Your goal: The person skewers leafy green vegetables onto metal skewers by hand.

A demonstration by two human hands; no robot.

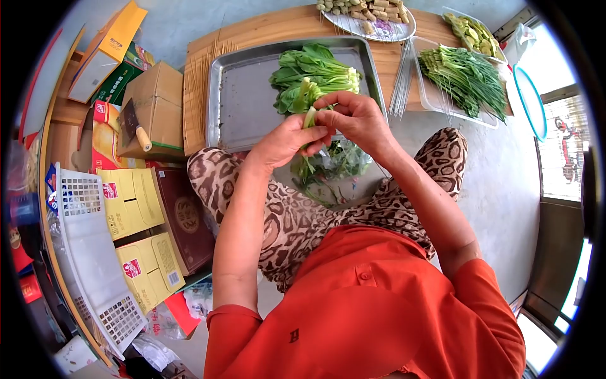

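Observation:
Over the near edge of a metal tray [243, 101], both my hands are together at a stalk of leafy greens [310, 118]. My left hand [291, 139] is closed around it, its pale end sticking up past the thumb. Bent fingers of my right hand [358, 122] pinch at the same stalk from the other side; what lies between the fingertips is partly hidden. Just beyond, a pile of leafy greens [309, 72] lies in the tray, pale stems to the right. Below my hands, more loose greens [341, 161] lie in or on clear plastic.
Right of the tray are thin metal skewers [401, 82] and a clear bin [435, 104] of long green vegetables [464, 79]. A plate [404, 31] of rolled pieces and a container of sliced vegetables [473, 35] stand behind. Cardboard boxes [167, 95] and a white basket [95, 252] crowd the left.

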